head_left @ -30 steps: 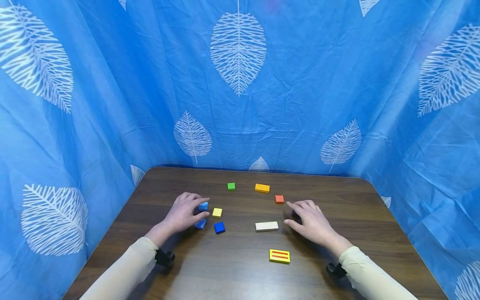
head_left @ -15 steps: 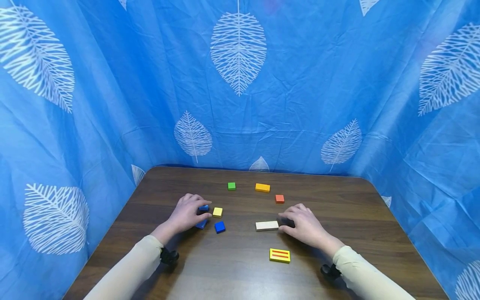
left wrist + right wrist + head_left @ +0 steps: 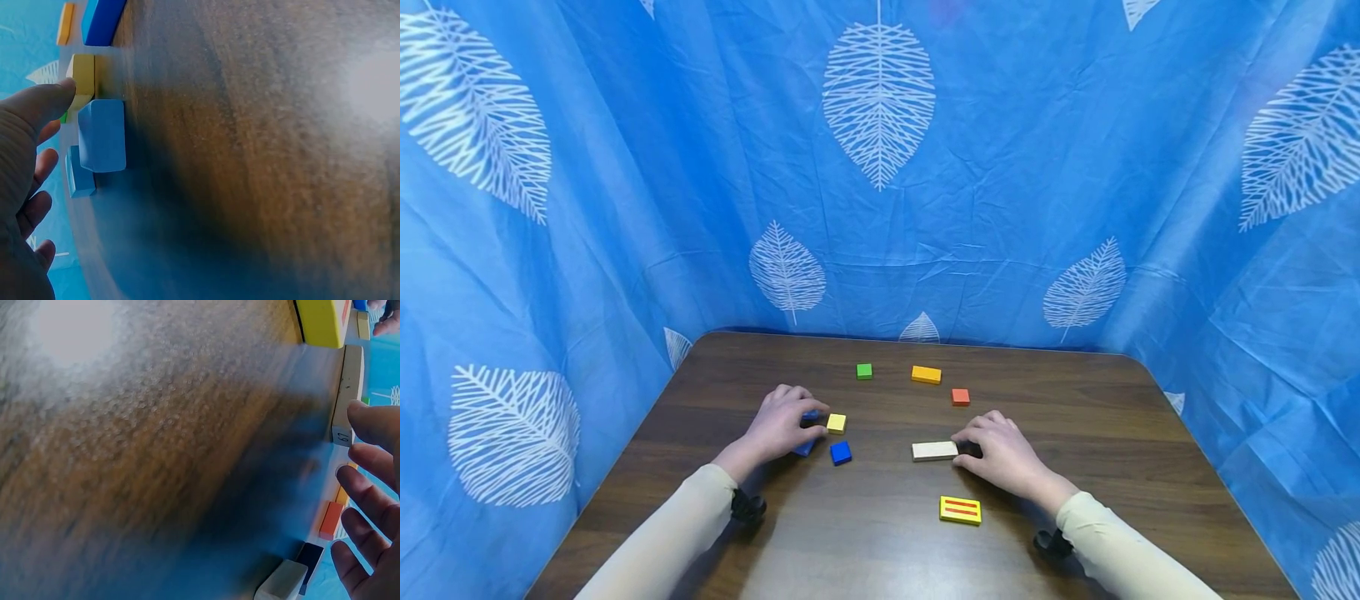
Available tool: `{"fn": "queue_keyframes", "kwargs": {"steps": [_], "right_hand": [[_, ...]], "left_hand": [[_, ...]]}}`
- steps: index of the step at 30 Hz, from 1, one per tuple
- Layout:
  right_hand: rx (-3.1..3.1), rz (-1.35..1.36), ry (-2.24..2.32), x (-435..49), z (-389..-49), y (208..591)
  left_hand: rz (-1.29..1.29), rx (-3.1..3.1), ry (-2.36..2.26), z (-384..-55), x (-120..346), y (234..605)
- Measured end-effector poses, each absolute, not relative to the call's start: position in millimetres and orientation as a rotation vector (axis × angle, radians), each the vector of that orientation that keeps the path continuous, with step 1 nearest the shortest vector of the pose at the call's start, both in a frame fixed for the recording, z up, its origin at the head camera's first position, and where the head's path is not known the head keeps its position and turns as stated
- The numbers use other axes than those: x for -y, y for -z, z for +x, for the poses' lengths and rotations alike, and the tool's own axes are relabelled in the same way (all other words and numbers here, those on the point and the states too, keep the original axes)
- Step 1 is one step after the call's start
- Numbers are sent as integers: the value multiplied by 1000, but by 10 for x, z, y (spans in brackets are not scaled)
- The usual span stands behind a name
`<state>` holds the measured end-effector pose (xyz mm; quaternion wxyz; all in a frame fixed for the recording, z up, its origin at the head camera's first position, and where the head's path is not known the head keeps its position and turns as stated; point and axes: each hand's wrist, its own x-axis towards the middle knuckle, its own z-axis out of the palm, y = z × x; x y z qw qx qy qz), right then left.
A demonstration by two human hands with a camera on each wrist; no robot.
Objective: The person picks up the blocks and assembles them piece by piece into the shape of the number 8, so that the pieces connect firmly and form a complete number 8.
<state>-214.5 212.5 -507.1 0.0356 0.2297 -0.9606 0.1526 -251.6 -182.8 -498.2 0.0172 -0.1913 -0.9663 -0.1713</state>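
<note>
My left hand hovers over the left side of the table, thumb and index fingertips right at the near-left edge of a small yellow block. Beneath that hand, two blue blocks, one lighter blue block among them, are partly hidden. A darker blue block lies just right of them. My right hand has its thumb and index fingertips at the right end of a long whitish block, which bears a printed number on its end in the right wrist view. Neither hand's fingers are closed round a block.
Farther back lie a green block, an orange block and a red-orange block. A yellow block with red stripes lies nearer. A black block and a pale block sit below the right hand.
My right hand has moved left, from beyond the whitish block to its right end. My left hand has shifted slightly right, up to the small yellow block. The blocks stay where they were.
</note>
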Motion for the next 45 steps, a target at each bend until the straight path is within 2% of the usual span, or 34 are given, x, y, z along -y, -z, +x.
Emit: {"fn": "queue_keyframes", "kwargs": {"steps": [45], "right_hand": [[2994,626,-531,-2072,-2261,5108]], "left_hand": [[-629,3028,458,-2620,1793,5009]]}}
